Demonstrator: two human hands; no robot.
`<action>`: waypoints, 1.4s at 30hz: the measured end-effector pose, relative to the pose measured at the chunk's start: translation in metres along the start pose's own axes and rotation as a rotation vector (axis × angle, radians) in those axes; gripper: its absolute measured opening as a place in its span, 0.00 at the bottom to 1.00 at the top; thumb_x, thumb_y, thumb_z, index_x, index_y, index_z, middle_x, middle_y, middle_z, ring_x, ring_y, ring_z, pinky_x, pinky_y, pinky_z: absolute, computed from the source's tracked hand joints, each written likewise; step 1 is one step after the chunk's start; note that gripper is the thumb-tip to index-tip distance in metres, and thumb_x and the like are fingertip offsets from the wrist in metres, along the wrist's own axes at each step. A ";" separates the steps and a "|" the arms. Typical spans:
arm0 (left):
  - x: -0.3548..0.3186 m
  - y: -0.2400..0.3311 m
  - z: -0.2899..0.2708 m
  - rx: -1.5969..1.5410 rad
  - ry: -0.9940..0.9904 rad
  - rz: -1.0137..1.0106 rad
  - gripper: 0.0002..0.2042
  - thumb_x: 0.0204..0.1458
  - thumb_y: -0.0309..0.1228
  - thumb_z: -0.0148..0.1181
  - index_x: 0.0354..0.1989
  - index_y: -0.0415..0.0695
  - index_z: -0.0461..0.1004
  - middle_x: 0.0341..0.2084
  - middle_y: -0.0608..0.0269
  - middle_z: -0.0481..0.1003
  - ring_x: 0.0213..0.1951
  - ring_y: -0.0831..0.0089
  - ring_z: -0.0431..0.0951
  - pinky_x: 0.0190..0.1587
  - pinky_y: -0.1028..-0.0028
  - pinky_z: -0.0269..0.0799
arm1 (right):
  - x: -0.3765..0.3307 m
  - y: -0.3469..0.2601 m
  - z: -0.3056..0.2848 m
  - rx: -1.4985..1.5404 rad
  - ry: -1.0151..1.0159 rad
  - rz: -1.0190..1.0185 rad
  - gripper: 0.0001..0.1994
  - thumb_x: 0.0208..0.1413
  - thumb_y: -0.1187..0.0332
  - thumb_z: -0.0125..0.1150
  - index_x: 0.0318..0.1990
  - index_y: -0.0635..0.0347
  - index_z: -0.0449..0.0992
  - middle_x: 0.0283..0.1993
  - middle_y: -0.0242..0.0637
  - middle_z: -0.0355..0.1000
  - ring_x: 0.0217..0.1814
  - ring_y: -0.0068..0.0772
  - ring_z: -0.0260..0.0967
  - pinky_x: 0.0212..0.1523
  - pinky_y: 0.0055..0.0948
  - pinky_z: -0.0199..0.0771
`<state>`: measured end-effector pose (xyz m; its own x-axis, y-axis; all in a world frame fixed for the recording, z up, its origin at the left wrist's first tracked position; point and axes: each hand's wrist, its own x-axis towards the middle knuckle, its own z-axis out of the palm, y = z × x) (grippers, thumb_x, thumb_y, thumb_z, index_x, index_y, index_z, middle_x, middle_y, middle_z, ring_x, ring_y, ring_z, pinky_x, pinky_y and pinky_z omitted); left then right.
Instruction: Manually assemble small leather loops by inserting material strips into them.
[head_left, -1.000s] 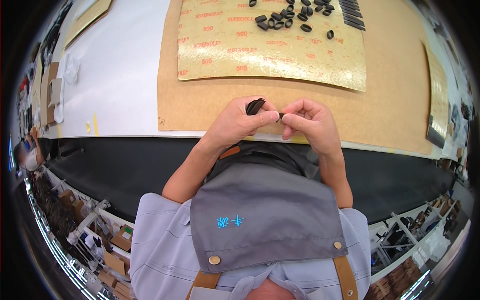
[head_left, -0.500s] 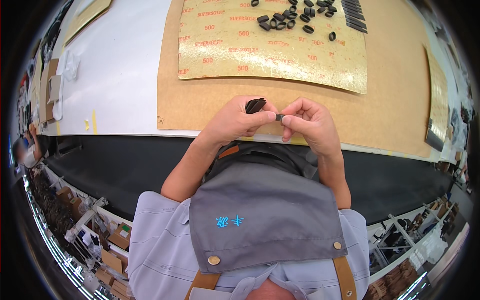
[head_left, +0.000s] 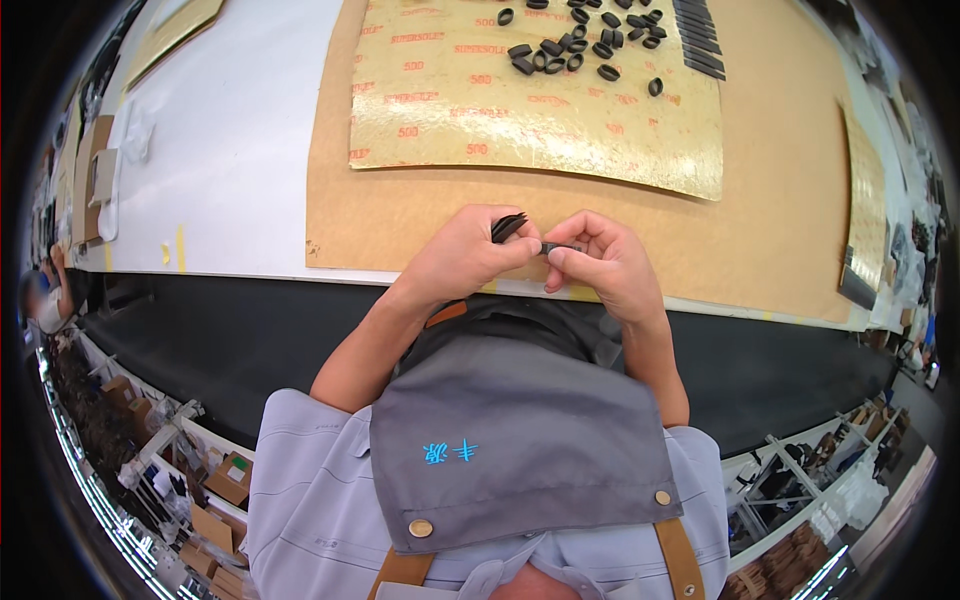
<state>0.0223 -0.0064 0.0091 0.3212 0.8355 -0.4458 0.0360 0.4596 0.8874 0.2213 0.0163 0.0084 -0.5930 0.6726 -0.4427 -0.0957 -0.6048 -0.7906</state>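
Observation:
My left hand is closed around a small bundle of black strips, whose ends fan out above the fingers. Between the two hands, over the table's near edge, is a single short black strip. My right hand pinches it between thumb and fingers, and the left fingertips meet its left end. Farther off, several black loops lie scattered on a glossy yellow sheet with red print. A row of flat black strips lines that sheet's right side.
Brown board lies beneath the yellow sheet on a white table. Another sheet with dark strips lies at the right. Cardboard pieces stand at the far left, where another person is visible. Shelves with boxes are behind me.
The view has shifted slightly, so the table sits a little lower in the picture. More of the short strip now shows along my right fingers. Both hands remain close together.

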 end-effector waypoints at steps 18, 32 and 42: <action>0.005 -0.002 0.005 0.074 0.045 -0.005 0.09 0.47 0.31 0.54 0.19 0.40 0.66 0.15 0.75 0.60 0.21 0.85 0.57 0.22 0.78 0.55 | -0.001 -0.007 -0.013 -0.004 0.014 0.029 0.05 0.53 0.77 0.57 0.36 0.68 0.72 0.32 0.38 0.74 0.35 0.28 0.75 0.38 0.22 0.76; 0.011 -0.007 0.001 0.120 -0.008 -0.032 0.07 0.50 0.31 0.56 0.25 0.41 0.70 0.15 0.77 0.62 0.17 0.88 0.57 0.18 0.82 0.52 | 0.006 -0.002 -0.009 -0.050 0.057 0.044 0.05 0.50 0.77 0.58 0.33 0.65 0.68 0.32 0.36 0.72 0.31 0.22 0.73 0.35 0.21 0.74; 0.011 -0.006 0.001 0.129 -0.020 -0.035 0.06 0.49 0.30 0.55 0.26 0.40 0.71 0.16 0.77 0.63 0.19 0.89 0.57 0.19 0.82 0.52 | 0.006 -0.003 -0.009 -0.071 0.064 0.056 0.06 0.49 0.77 0.59 0.32 0.64 0.68 0.31 0.35 0.71 0.30 0.21 0.72 0.35 0.22 0.73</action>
<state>0.0261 -0.0004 -0.0007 0.3360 0.8128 -0.4759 0.1691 0.4450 0.8794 0.2251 0.0260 0.0044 -0.5433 0.6656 -0.5117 -0.0054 -0.6123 -0.7906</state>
